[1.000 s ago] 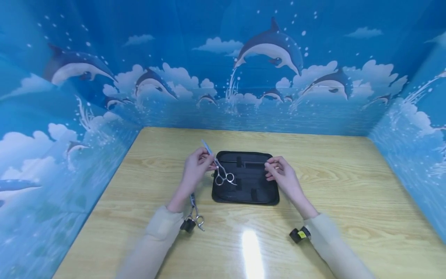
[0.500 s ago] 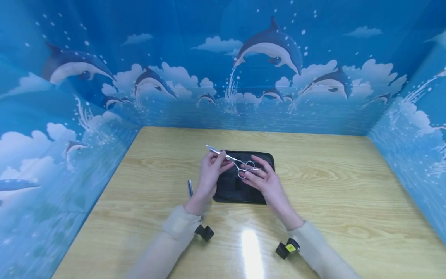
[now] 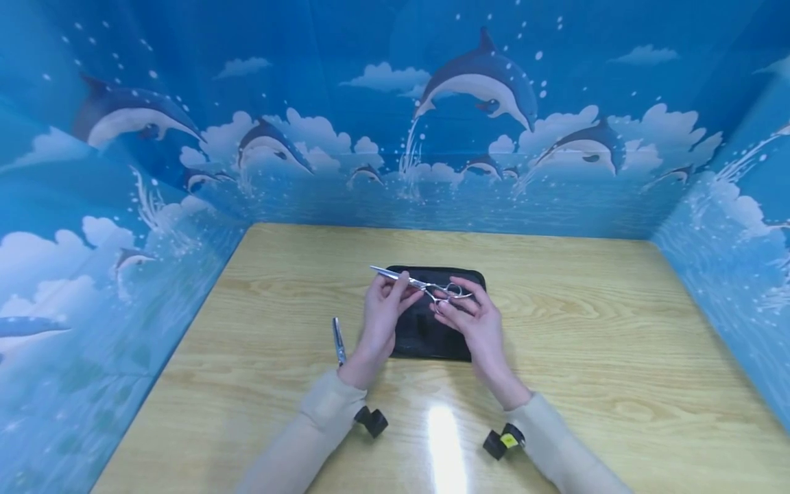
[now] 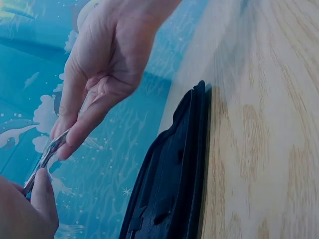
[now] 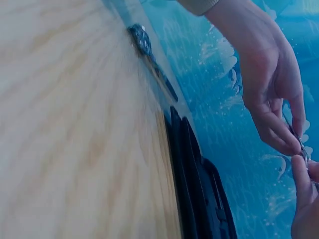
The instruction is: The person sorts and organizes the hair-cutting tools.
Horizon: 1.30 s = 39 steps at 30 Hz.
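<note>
Dolphin-print wall [image 3: 382,82] encloses the wood-grain counter [image 3: 617,329]. Step in hand, as judged: supporting and adjusting the scissors [image 3: 424,285] with two grips. Steady the blade end with the left grip [image 3: 380,314], guide the rings with the right grip [image 3: 484,331], keep the blades together, and keep fingertips off the cutting edges. Release neither grip until the other is secure.

Layout, left to right:

Other scissors [image 3: 339,341]: on the counter, left of the left grip and nearer the person.

Left grip: thumb and fingers pinched on the scissors, close to the pivot.

Scissors: raised above the counter between the grips; blade tips project left past the left grip, rings lie at the right grip.

Case [image 3: 428,339]: black, flat on the counter beneath the scissors, partly hidden by the grips.

Right grip: thumb and fingers nearly closed, pinching the ring end; exact finger placement cannot be told.
</note>
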Each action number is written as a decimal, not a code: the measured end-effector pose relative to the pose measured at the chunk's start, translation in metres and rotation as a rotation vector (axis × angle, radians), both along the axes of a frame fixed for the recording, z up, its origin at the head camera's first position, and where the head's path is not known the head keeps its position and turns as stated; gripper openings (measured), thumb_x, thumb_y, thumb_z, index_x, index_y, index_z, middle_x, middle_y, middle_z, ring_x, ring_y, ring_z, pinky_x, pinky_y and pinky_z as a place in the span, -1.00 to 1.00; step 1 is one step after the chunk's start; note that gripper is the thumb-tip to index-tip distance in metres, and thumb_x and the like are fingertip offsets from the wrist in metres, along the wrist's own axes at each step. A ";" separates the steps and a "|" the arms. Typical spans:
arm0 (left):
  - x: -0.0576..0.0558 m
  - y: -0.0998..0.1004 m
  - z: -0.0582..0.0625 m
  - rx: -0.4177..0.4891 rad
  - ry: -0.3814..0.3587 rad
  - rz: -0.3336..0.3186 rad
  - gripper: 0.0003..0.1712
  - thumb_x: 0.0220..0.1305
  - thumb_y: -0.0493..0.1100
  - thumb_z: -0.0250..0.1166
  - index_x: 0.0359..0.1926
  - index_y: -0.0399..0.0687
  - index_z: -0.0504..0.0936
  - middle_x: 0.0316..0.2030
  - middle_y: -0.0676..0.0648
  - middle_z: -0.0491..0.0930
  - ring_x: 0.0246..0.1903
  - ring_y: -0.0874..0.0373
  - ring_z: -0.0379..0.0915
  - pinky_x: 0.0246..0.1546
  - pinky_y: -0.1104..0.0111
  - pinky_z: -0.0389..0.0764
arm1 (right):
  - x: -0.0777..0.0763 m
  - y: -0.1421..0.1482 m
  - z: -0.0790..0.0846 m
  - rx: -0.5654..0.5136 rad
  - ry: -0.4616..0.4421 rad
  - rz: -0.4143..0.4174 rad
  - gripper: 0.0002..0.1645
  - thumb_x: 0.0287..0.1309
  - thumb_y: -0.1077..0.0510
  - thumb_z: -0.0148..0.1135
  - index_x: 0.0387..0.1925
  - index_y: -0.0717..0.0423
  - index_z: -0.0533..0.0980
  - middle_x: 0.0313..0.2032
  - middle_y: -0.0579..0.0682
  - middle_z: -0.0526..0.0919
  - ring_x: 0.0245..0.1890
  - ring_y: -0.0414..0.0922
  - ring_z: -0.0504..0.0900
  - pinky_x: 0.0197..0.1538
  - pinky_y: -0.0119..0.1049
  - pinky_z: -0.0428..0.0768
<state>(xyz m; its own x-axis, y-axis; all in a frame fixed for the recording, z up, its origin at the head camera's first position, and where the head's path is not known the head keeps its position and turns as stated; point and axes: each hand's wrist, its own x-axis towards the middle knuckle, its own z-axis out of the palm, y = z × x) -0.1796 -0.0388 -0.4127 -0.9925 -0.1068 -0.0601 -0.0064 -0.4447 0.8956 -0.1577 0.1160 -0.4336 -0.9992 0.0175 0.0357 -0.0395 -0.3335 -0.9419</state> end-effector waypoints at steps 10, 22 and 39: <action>-0.002 -0.001 0.001 -0.112 0.034 -0.077 -0.76 0.42 -0.25 0.29 -0.06 -0.36 0.49 -0.20 -0.24 0.65 -0.26 0.10 0.71 -0.08 0.29 0.73 | -0.005 0.019 0.007 0.184 0.003 -0.024 -0.38 0.12 0.53 0.34 0.25 0.40 0.45 0.08 0.20 0.49 -0.33 -0.19 0.78 -0.15 -0.17 0.76; -0.002 -0.009 0.002 -0.337 0.137 -0.256 -0.73 0.38 -0.35 0.30 0.00 -0.47 0.54 -0.16 -0.42 0.67 -0.21 -0.06 0.73 -0.10 0.27 0.74 | -0.002 0.048 0.016 0.205 -0.056 0.013 -0.33 0.14 0.43 0.40 0.29 0.38 0.42 0.09 0.14 0.54 -0.24 -0.13 0.80 -0.08 -0.14 0.75; -0.002 -0.057 -0.004 -1.132 0.220 -0.221 -0.48 0.28 -0.23 0.43 0.24 -0.20 0.57 0.10 -0.20 0.63 0.05 -0.09 0.61 0.03 0.11 0.69 | 0.025 0.142 0.006 0.330 -0.191 0.038 -0.26 0.03 0.35 0.53 0.28 0.32 0.47 -0.10 -0.14 0.70 -0.27 -0.13 0.79 -0.10 -0.21 0.73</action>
<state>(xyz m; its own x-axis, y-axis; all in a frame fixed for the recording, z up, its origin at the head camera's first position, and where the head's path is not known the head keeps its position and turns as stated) -0.1813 -0.0958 -0.4164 -0.9734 0.1861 0.1337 0.2202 0.5973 0.7712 -0.1330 0.2584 -0.4275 -0.9881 -0.0014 -0.1536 0.1536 -0.0091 -0.9881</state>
